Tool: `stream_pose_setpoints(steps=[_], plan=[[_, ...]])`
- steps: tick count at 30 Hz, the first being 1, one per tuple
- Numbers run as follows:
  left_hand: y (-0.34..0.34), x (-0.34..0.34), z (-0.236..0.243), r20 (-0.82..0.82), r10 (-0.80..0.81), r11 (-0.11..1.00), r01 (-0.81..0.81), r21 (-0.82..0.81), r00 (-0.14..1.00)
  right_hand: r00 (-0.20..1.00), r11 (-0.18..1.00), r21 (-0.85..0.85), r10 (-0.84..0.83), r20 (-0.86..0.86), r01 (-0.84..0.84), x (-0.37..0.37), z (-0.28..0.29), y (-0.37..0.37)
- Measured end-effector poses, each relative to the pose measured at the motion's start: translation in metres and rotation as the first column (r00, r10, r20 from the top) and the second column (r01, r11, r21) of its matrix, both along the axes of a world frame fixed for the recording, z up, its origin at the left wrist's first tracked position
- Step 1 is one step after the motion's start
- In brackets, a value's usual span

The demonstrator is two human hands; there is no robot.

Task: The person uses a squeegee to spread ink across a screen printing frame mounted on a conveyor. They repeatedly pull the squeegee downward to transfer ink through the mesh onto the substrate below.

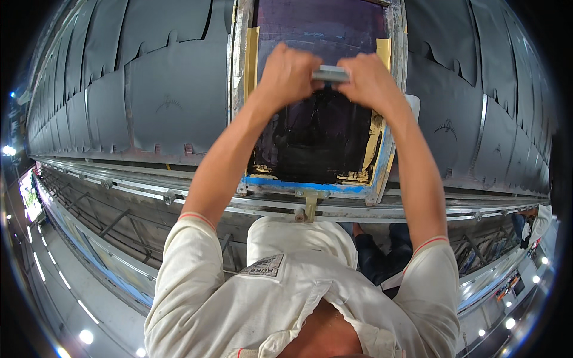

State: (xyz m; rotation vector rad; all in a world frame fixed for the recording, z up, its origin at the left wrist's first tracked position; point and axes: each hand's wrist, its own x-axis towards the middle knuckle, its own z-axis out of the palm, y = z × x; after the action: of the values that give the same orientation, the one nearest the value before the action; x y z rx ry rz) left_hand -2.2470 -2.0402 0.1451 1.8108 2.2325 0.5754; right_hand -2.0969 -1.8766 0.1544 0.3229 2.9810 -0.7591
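Both my arms stretch forward over a screen-printing frame (397, 77). My left hand (289, 74) and my right hand (367, 82) are closed on either end of a squeegee (330, 73); only the grey middle of its handle shows between them, slightly blurred. Its blade is hidden. Under and nearer than the hands, glossy black ink (310, 152) covers the dark purple mesh (322, 27), smeared toward the near end. Tan tape (252, 53) lines the inner sides, and a blue strip (304, 184) runs along the near edge.
Dark grey cut fabric pieces (170, 101) lie along the long table to the left, with more grey pieces (459, 113) to the right. A metal rail (137, 186) follows the near edge, where a bracket (310, 206) joins the frame. Another person (540, 227) is at far right.
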Motion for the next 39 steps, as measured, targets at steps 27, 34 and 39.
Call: stream_pose_setpoints(steps=[27,34,39], plan=[[-0.042,0.033,0.004,0.165,0.089,0.986,-0.110,0.123,0.982,0.424,0.338,-0.430,-0.898,0.120,0.837,0.134,-0.054,0.026],[-0.151,0.136,0.023,0.078,0.155,0.969,-0.167,0.180,0.985,0.429,0.365,-0.580,-0.903,-0.029,0.728,0.111,0.014,0.017],[-0.135,0.137,0.040,0.061,0.160,0.981,-0.166,0.105,0.985,0.389,0.229,-0.795,-0.921,0.010,0.562,0.131,-0.025,0.014]])
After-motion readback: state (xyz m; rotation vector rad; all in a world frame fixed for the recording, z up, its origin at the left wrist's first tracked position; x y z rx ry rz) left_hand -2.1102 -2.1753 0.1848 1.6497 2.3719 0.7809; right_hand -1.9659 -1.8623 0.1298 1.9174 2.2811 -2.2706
